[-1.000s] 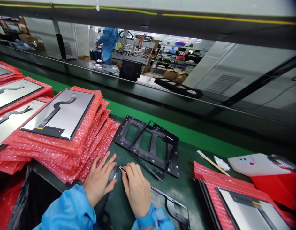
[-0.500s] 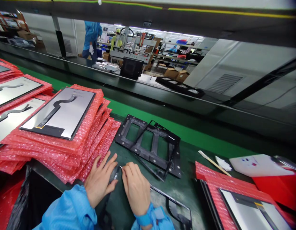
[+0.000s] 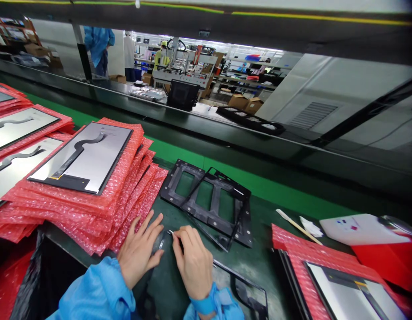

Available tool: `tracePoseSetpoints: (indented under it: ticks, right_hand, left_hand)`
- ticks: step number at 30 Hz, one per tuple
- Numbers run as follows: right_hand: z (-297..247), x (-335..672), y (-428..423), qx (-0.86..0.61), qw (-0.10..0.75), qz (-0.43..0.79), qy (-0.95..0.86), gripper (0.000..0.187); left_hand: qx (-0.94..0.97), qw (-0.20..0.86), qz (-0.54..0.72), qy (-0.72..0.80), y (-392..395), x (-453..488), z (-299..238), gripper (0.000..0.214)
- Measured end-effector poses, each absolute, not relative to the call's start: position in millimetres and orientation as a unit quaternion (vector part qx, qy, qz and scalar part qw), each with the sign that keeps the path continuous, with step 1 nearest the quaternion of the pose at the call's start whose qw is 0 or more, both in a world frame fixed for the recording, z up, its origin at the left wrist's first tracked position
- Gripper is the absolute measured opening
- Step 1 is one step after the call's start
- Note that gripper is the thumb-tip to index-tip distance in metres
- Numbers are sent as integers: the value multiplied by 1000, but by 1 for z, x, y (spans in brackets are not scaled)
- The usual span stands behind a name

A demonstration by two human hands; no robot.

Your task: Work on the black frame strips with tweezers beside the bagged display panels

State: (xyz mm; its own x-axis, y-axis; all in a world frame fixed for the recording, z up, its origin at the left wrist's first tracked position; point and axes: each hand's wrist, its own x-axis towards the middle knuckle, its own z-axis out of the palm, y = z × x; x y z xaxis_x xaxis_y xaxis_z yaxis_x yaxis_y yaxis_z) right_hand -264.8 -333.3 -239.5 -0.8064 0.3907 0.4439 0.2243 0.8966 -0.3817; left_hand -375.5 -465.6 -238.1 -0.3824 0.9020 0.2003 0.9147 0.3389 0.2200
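My left hand [image 3: 138, 250] lies flat with fingers spread on the corner of a dark screen panel [image 3: 226, 284] that rests on the bench in front of me. My right hand [image 3: 194, 262] is closed in a pinch on a small thin strip [image 3: 170, 232] at that panel's upper left corner. Both wrists wear blue sleeves. Just beyond the hands lie black plastic frames [image 3: 207, 202], stacked askew.
A pile of red bubble-wrap sheets [image 3: 126, 195] topped by a silver panel [image 3: 82, 158] sits left. More red wrap with a panel [image 3: 342, 284] lies right, beside a white stick [image 3: 295, 226] and a white device [image 3: 355, 229]. A green conveyor belt [image 3: 259, 184] runs behind. People in blue coats stand far back.
My right hand's pinch has shifted slightly right along the panel corner. The left hand stays put. A person in blue at the back has walked left.
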Motion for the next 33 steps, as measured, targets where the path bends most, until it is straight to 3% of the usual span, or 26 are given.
tracePoseSetpoints:
  ticks: [21,33]
  right_hand:
    - [-241,-269,-336,-167,204,91,-960,13]
    - [-246,-271,-338,-151,213,37,-965,16]
  left_hand:
    - [-572,37,-118,-811,-466,-375,-241,42]
    - [-570,39,-143,-808,-466,-378,-244,42]
